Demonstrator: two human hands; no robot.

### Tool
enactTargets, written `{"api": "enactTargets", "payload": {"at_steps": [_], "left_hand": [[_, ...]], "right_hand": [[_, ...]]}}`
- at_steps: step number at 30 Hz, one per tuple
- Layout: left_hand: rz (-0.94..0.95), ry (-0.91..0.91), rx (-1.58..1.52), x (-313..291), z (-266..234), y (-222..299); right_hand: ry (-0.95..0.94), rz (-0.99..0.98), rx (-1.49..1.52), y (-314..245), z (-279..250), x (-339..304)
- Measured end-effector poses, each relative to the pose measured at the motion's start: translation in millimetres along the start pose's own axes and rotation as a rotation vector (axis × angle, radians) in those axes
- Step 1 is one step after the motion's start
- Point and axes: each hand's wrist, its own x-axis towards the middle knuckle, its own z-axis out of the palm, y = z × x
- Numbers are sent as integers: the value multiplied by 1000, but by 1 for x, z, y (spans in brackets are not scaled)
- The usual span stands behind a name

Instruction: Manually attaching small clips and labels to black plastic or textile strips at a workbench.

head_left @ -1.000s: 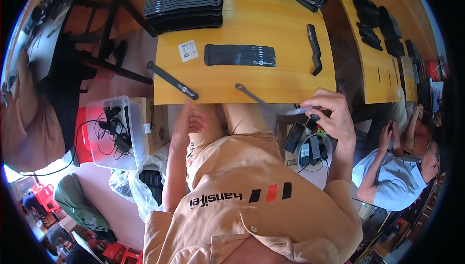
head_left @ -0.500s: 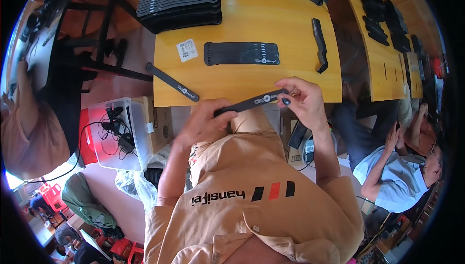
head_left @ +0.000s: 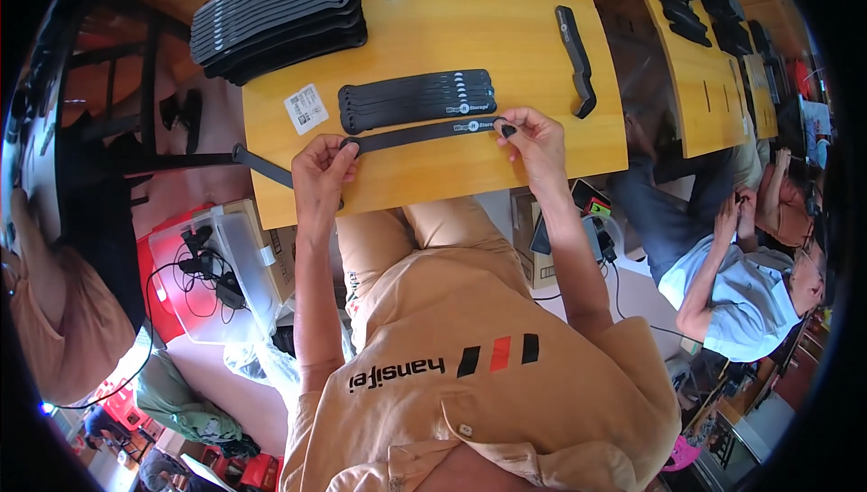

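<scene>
A black strap (head_left: 411,137) with white print is stretched between my two hands, just on the near side of a flat stack of like straps (head_left: 402,102) on the table. My left hand (head_left: 327,171) pinches its left end, where a rounded loop end shows. At the right end, my right hand (head_left: 535,144) grips it between thumb and fingers; a small dark piece shows at the thumb. Another strap (head_left: 262,167) lies aslant at the table's left edge, partly behind my left hand. A bent strap (head_left: 574,63) rests on the right side.
The yellow table (head_left: 433,36) carries a tall pile of straps (head_left: 280,13) at the back left and a white label (head_left: 306,110). Below left stands a clear plastic bin (head_left: 212,284) with cables. A seated person (head_left: 736,284) is at the right, near another table (head_left: 713,121).
Both hands have moved forward over the table with the strap, which is now stretched straight beside the stack. My left hand has shifted to the strap's far left end. The view has tilted slightly.
</scene>
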Motion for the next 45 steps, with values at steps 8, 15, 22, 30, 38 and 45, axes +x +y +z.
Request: {"api": "enactTargets", "payload": {"at_steps": [8, 15, 22, 30, 38, 45], "left_hand": [[21, 108, 82, 15, 7, -10], [11, 161, 108, 17, 9, -10], [4, 155, 84, 18, 10, -9], [10, 158, 114, 18, 11, -9], [10, 179, 116, 18, 13, -9], [11, 206, 162, 18, 14, -8]], "right_hand": [[70, -130, -81, 21, 6, 18], [114, -105, -116, 21, 7, 18], [151, -112, -137, 20, 11, 15], [199, -125, -128, 17, 15, 15], [200, -113, -112, 16, 15, 14], [183, -112, -134, 21, 15, 14]]}}
